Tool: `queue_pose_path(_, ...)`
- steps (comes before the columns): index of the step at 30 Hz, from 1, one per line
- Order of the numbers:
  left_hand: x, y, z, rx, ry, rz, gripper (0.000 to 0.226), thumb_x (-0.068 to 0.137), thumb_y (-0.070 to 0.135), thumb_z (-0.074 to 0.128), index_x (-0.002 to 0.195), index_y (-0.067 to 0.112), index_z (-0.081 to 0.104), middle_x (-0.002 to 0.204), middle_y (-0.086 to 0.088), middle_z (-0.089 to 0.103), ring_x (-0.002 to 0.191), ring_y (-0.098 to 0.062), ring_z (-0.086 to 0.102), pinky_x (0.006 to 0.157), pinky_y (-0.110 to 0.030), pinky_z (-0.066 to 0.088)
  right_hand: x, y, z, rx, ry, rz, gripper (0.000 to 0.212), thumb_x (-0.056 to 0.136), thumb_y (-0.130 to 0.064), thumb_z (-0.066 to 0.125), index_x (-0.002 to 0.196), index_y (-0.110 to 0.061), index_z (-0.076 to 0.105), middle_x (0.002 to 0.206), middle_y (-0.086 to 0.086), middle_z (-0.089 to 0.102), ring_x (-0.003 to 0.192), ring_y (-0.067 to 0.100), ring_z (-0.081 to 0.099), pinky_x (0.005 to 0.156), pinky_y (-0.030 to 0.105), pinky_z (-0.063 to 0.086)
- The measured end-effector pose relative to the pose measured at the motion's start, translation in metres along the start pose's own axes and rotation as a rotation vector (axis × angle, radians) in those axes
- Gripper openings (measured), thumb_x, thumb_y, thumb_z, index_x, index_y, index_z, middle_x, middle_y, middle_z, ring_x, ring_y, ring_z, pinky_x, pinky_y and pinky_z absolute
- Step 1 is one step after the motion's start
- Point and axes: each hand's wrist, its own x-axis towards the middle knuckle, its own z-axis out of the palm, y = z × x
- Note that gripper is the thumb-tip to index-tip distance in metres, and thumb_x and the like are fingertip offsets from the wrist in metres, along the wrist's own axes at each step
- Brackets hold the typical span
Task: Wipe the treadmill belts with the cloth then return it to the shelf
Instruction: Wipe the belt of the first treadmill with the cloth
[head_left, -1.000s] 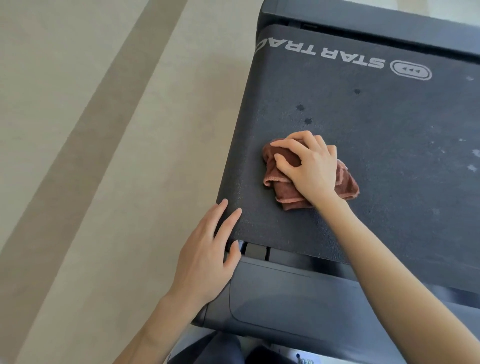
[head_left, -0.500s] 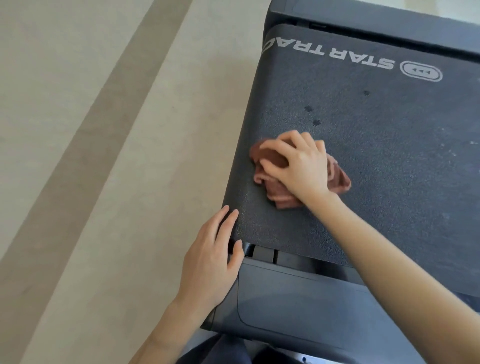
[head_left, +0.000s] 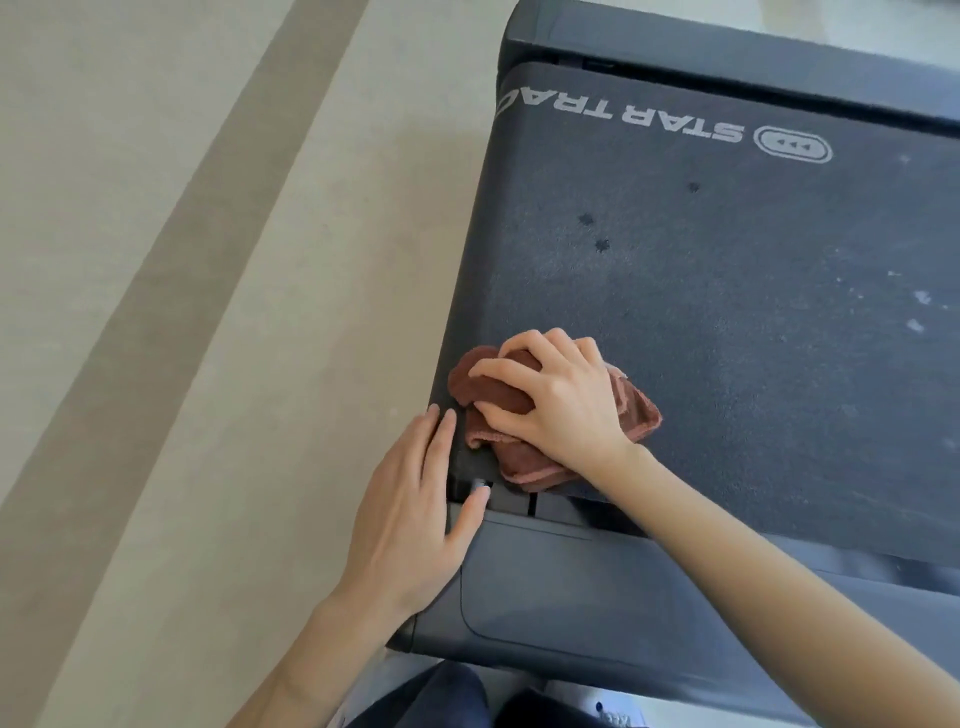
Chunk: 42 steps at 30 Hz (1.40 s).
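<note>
Right hand (head_left: 561, 400) is down on the brown cloth (head_left: 524, 465), fingers curled over the top of it and thumb tucked into the folds, so the cloth is bunched up in that grip and pressed flat against the treadmill belt (head_left: 727, 322). Cloth pokes out on every side of the hand: a rounded lump past the fingertips, a pink-edged flap out beyond the knuckles, and a thicker wad under the wrist. Now the left hand (head_left: 415, 514): it lies flat just beside the cloth, fingers straight and close together, their tips on the belt's near corner, right next to the cloth's edge, though I can't tell if they actually touch it. The left thumb is spread away from the fingers and rests across the dark gap between the belt and the grey end cover (head_left: 571, 597), with the heel of the hand on that cover's corner. So the two hands sit close, the cloth between them and mostly under the right one. Ahead of the right hand's fingers, three small dark spots (head_left: 587, 218) mark the belt, and farther on is the white STAR TRAC lettering (head_left: 675, 124), upside down from here. Off past the right hand's knuckles, pale specks (head_left: 922, 297) dot the belt. Out beyond the left hand, beige floor (head_left: 182, 312) with a darker stripe
</note>
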Motion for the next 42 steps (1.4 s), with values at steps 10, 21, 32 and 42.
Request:
queue_pose_path(10,0.038,0.008,0.011,0.168,-0.107,0.1,0.07,0.092,0.053,0.029,0.149,0.015,0.013,0.158,-0.009,-0.001,0.145,-0.024,-0.001,0.114,-0.03,0.004,0.024,0.103,-0.014,-0.212,0.06,0.418,0.031,0.086,-0.049,0.056,0.11,-0.032,0.066,0.111,0.002,0.061,0.097,0.031,0.054,0.079,0.041,0.036)
queue_pose_path(21,0.103,0.063,0.045,0.356,-0.118,0.265,0.071,0.091,0.059,0.009,0.149,0.018,0.018,0.157,-0.012,0.009,0.144,-0.032,0.0,0.115,-0.055,0.006,-0.12,0.165,-0.079,-0.391,0.231,1.139,0.03,0.087,-0.046,0.057,0.112,-0.033,0.065,0.119,0.005,0.057,0.109,0.035,0.046,0.091,0.044,0.03)
queue_pose_path(32,0.11,0.073,0.054,0.38,-0.102,0.355,0.07,0.09,0.056,0.017,0.147,0.017,0.024,0.155,-0.013,0.017,0.143,-0.034,0.008,0.114,-0.057,0.012,-0.179,0.147,-0.103,-0.453,0.188,0.893,0.027,0.084,-0.043,0.062,0.108,-0.032,0.069,0.108,0.005,0.064,0.095,0.036,0.057,0.079,0.044,0.04)
queue_pose_path(42,0.109,0.07,0.056,0.368,-0.061,0.366,0.069,0.091,0.056,0.025,0.148,0.017,0.023,0.155,-0.013,0.016,0.144,-0.033,0.007,0.114,-0.056,0.01,-0.141,0.109,-0.073,-0.441,0.188,1.276,0.033,0.09,-0.047,0.051,0.12,-0.035,0.058,0.123,0.008,0.05,0.108,0.038,0.045,0.089,0.049,0.032)
